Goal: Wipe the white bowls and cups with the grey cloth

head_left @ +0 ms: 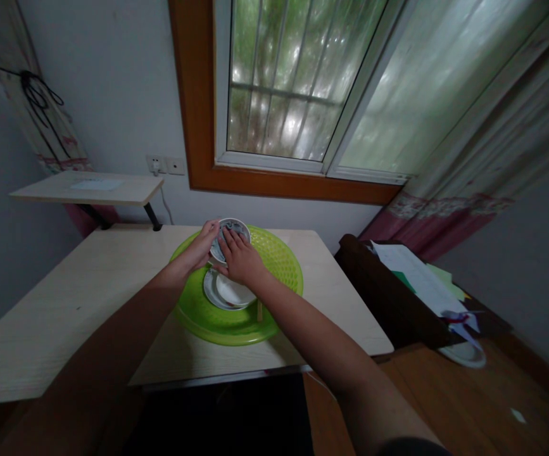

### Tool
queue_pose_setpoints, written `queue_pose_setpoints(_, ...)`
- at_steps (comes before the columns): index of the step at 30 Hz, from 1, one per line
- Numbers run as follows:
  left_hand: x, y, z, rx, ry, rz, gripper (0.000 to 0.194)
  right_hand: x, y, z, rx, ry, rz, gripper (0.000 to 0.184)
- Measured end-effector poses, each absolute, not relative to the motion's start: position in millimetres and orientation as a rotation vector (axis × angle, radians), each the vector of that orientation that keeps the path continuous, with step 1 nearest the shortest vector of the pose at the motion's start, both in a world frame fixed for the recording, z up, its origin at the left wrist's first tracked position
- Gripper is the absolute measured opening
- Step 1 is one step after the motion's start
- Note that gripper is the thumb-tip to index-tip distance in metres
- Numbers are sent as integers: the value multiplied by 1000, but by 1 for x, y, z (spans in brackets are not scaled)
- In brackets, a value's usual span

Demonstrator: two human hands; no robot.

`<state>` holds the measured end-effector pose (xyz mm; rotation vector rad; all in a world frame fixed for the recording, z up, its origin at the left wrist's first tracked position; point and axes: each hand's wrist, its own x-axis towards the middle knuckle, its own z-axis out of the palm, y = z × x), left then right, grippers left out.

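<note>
My left hand (pixel 202 246) grips a bowl (pixel 233 223) with a dark pattern inside, holding it at its left side. The bowl is tilted so its inside faces me. Across the bowl's inside lies my right hand (pixel 242 258), fingers stretched out and flat. Below the hands, a white dish (pixel 233 292) rests on a plate (pixel 211 292), partly hidden by my right hand. Both stand on a large round green plastic tray (pixel 281 253) with a latticed surface. A thin light-brown stick or handle (pixel 259 310) shows beside my right forearm.
The tray stands on a pale wooden table (pixel 345 310) against the wall. A small raised shelf (pixel 88 187) is at the back left. To the right, papers (pixel 414 272) lie on a dark brown piece of furniture (pixel 373 291). A barred window (pixel 283 82) is above.
</note>
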<state>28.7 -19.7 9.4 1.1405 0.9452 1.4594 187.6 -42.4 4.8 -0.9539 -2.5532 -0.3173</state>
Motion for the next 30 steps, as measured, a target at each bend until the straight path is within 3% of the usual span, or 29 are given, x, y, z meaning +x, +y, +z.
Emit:
queue_pose_setpoints(4, 28, -18, 9, 1123, 937, 1473, 36, 186, -44, 9, -1080, -2518, -388, 83)
queue_pose_setpoints(10, 24, -18, 10, 1147, 952, 1503, 39, 185, -53, 23, -1101, -2594, -469, 62)
queue_pose_setpoints(16, 23, -18, 10, 1180, 1020, 1510, 41, 189, -55, 31, -962, -2719, -319, 42)
queue_pose_setpoints(18, 22, -19, 11, 1179, 1023, 1515, 42, 192, -52, 28, -845, -2743, -215, 45)
queue_pose_setpoints(22, 22, -22, 14, 1154, 995, 1531, 39, 195, -46, 19, -669, -2673, -45, 69)
queue_pose_setpoints(25, 22, -22, 15, 1136, 983, 1543, 36, 196, -44, 16, -656, -2655, 4, 72)
queue_pose_setpoints(30, 24, -20, 16, 1110, 955, 1553, 41, 196, -44, 25, -821, -2699, -170, 36)
